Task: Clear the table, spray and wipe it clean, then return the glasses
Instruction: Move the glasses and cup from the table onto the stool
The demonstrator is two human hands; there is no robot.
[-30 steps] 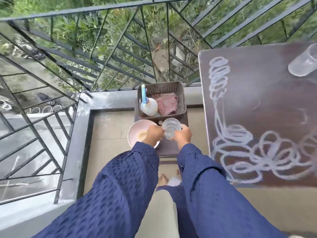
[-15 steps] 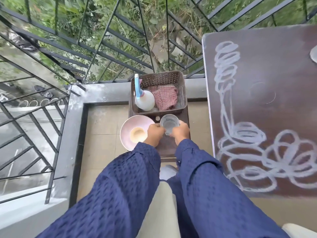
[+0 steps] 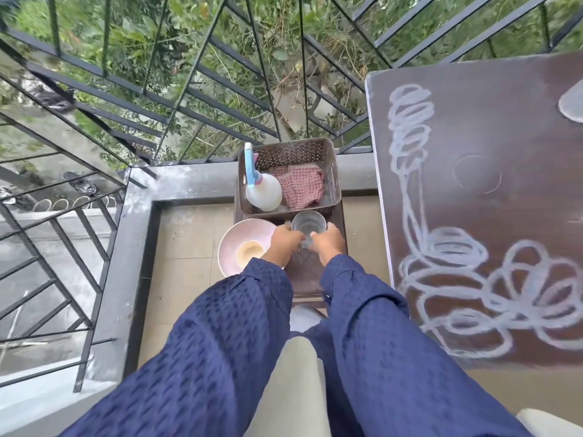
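head: glass apparently gripped between both hands.

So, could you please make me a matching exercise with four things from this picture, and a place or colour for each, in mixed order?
Things:
1 spray bottle
2 cloth
3 glass
4 plate

Descriptions:
A pink, left of the glass
B held between left hand and right hand
C white, in the left part of the basket
D red checked, in the right part of the basket

Pairs: 1-C, 2-D, 3-B, 4-A.
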